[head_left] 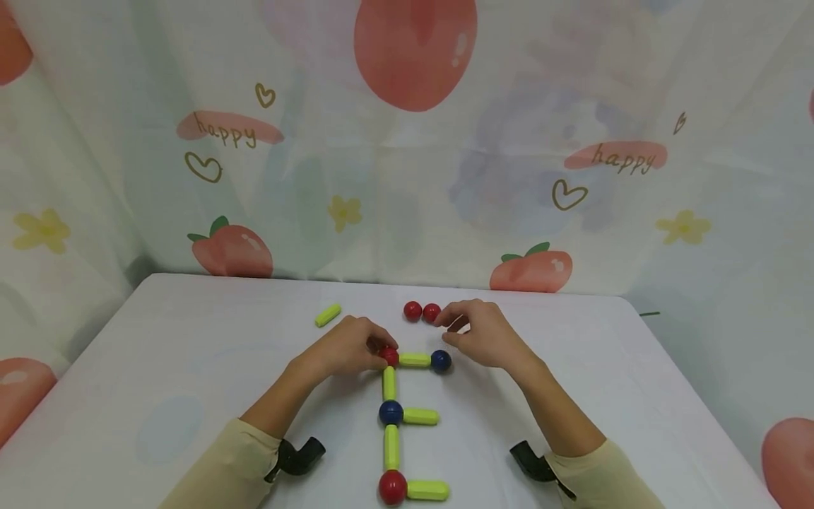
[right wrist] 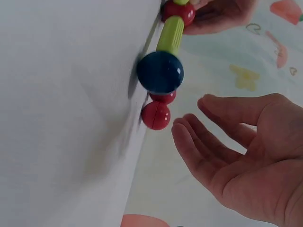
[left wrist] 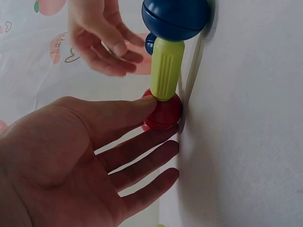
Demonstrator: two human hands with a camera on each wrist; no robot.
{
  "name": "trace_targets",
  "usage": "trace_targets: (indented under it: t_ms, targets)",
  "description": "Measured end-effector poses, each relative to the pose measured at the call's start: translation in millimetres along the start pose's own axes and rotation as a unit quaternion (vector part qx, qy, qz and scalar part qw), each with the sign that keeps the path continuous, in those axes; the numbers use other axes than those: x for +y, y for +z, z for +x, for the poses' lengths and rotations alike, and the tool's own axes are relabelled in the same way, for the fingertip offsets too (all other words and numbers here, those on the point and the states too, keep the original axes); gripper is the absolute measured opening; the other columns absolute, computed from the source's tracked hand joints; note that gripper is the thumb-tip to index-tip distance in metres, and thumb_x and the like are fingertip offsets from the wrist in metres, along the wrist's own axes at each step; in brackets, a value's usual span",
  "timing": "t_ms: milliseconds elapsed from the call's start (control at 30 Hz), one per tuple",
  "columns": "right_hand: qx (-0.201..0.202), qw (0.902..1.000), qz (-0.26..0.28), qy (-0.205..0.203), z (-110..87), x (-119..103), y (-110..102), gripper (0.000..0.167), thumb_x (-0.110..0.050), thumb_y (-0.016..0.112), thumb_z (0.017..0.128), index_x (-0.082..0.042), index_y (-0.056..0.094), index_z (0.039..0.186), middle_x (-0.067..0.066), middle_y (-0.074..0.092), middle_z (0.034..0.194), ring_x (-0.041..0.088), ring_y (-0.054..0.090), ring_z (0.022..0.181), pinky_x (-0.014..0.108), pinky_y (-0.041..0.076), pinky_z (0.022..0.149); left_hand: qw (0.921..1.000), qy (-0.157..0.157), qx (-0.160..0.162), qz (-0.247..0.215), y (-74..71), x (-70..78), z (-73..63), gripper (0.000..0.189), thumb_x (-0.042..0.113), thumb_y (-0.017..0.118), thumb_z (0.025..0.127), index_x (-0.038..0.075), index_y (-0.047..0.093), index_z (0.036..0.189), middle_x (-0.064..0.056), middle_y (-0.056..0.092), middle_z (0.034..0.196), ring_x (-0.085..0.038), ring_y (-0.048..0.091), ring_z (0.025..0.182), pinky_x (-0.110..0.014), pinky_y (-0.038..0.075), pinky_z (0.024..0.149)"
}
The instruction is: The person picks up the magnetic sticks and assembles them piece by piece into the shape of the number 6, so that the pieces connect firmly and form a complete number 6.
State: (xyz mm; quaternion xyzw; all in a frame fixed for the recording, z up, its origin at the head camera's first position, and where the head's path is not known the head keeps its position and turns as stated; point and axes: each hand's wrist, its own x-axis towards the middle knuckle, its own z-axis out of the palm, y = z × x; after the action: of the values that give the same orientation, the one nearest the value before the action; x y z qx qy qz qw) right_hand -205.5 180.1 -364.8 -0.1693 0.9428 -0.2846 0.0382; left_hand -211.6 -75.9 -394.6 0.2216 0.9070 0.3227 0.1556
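Note:
My left hand [head_left: 348, 346] pinches a red ball [left wrist: 163, 112] between thumb and fingers, at the far corner of a figure of balls and yellow-green rods. From that ball one rod [head_left: 415, 360] runs right to a blue ball [head_left: 441, 361]. Another rod [head_left: 389, 384] runs toward me to a second blue ball [head_left: 391, 412], and a further rod [head_left: 391, 447] links this to a near red ball [head_left: 392, 488]. Short rods [head_left: 422, 416] stick out rightward from both. Holding nothing, my right hand [head_left: 480, 332] hovers beside two loose red balls [head_left: 413, 311], fingers loosely bent.
A loose yellow-green rod [head_left: 328, 314] lies left of the far red balls. White cloth covers the table [head_left: 210, 382]. Behind its back edge hangs a printed curtain [head_left: 407, 177]. Black curved mounts [head_left: 302, 456] sit at both wrists.

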Motion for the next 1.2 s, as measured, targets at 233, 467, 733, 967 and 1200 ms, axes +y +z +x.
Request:
trace_targets:
  t_ms: [233, 467, 733, 967, 1200]
  targets:
    - [0.007, 0.9983, 0.001, 0.057, 37.8, 9.4, -1.3, 0.038, -0.011, 0.075, 0.092, -0.007, 0.069, 0.129, 0.019, 0.068, 0.128, 0.035, 0.068, 0.113, 0.044, 0.061, 0.089, 1.0000, 0.007, 0.001, 0.002, 0.0, 0.3, 0.1, 0.023, 0.009, 0.081, 0.089, 0.014, 0.080, 0.112, 0.004, 0.075, 0.096, -0.013, 0.063, 0.089, -0.031, 0.056, 0.085]
    - [-0.029, 0.9964, 0.019, 0.077, 59.0, 20.0, 8.5, 0.044, -0.012, 0.078, 0.090, -0.010, 0.068, 0.133, 0.018, 0.065, 0.134, 0.035, 0.066, 0.116, 0.044, 0.060, 0.091, 1.0000, -0.002, -0.001, 0.003, 0.9, -0.2, -0.8, 0.024, 0.010, 0.081, 0.090, 0.015, 0.080, 0.113, 0.003, 0.075, 0.098, -0.013, 0.063, 0.091, -0.032, 0.057, 0.088]
    - [-0.029, 0.9962, 0.022, 0.079, 64.0, 18.2, 11.1, 0.034, -0.008, 0.078, 0.088, -0.007, 0.072, 0.122, 0.014, 0.071, 0.122, 0.030, 0.067, 0.108, 0.041, 0.060, 0.091, 1.0000, 0.002, 0.006, 0.004, -0.6, -0.7, -0.8, 0.024, 0.010, 0.081, 0.090, 0.014, 0.080, 0.113, 0.003, 0.076, 0.098, -0.013, 0.063, 0.090, -0.031, 0.057, 0.086]
    - [-0.022, 0.9941, 0.035, 0.100, 62.1, 19.3, 11.0, 0.033, -0.012, 0.081, 0.088, -0.007, 0.070, 0.119, 0.012, 0.070, 0.118, 0.029, 0.064, 0.108, 0.038, 0.060, 0.088, 1.0000, 0.005, 0.007, 0.004, -1.0, 0.2, -0.8, 0.024, 0.009, 0.081, 0.089, 0.013, 0.081, 0.113, 0.003, 0.076, 0.097, -0.013, 0.062, 0.088, -0.030, 0.055, 0.083]
    - [-0.011, 0.9948, 0.038, 0.094, 55.0, 18.0, 9.0, 0.033, -0.013, 0.082, 0.087, -0.007, 0.069, 0.117, 0.012, 0.071, 0.115, 0.029, 0.064, 0.107, 0.038, 0.060, 0.086, 0.9999, 0.004, 0.010, 0.005, -0.9, 0.4, -1.4, 0.024, 0.009, 0.081, 0.089, 0.013, 0.081, 0.113, 0.002, 0.076, 0.097, -0.014, 0.062, 0.089, -0.030, 0.056, 0.083]
